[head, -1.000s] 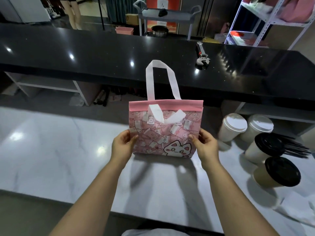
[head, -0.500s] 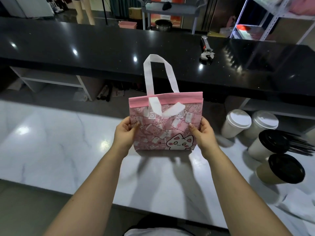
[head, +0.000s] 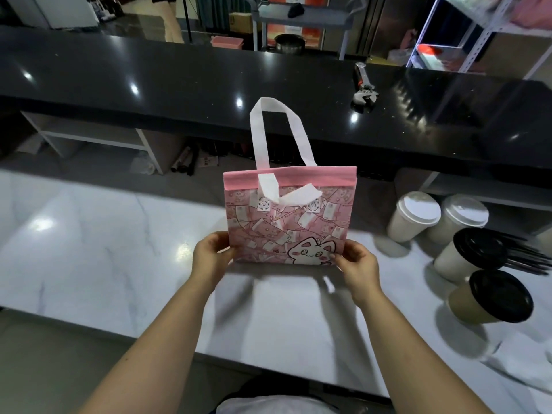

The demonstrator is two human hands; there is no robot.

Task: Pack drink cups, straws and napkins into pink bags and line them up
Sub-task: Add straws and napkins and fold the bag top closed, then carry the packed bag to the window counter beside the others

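Pink bag (head: 286, 222) held flat and upright over the middle of the white marble counter (head: 104, 249), pinched at both lower corners: left hand (head: 210, 258) clamped on the left corner, right hand (head: 358, 264) on the right, thumbs on the printed front. Plain pink band along the top; below it a print of pale cards and a white cartoon cat at lower right. One white handle standing up, the other flopped over the front. Unclear whether the bottom edge touches the marble. To the right, four lidded cups (head: 415, 216), two with white lids and two with black, beside a bundle of black straws (head: 531, 258). Beyond, a glossy black counter (head: 179, 85) bearing a wrench (head: 364, 91); a metal shelf rack (head: 448, 31) at upper right.
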